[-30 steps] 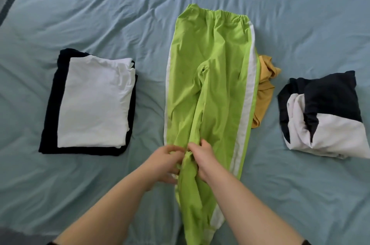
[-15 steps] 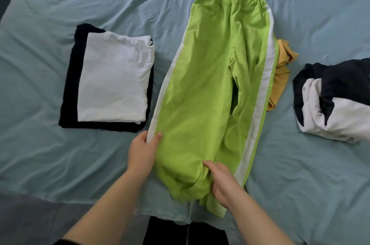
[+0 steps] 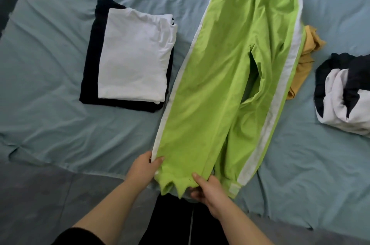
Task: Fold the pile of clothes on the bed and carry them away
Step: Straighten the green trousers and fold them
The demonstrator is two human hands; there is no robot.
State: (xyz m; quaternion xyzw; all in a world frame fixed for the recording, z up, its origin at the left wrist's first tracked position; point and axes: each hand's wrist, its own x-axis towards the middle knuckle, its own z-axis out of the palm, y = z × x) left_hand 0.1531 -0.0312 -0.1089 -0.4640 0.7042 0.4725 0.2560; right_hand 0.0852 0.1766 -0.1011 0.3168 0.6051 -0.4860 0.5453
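Left hand and right hand both pinch one cuff of the trousers, spread flat on the bed. Folding step, I'd say: next, lay this leg over the other.

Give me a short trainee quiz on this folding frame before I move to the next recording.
1. True or false: the left hand and the right hand both grip the lime-green trousers with white side stripes near the cuffs.
2. What pokes out from under the trousers? A red towel; B mustard-yellow crumpled garment; C striped sock.
3. What does the folded white shirt lie on?
Key: 1 true; 2 B; 3 a folded black garment.
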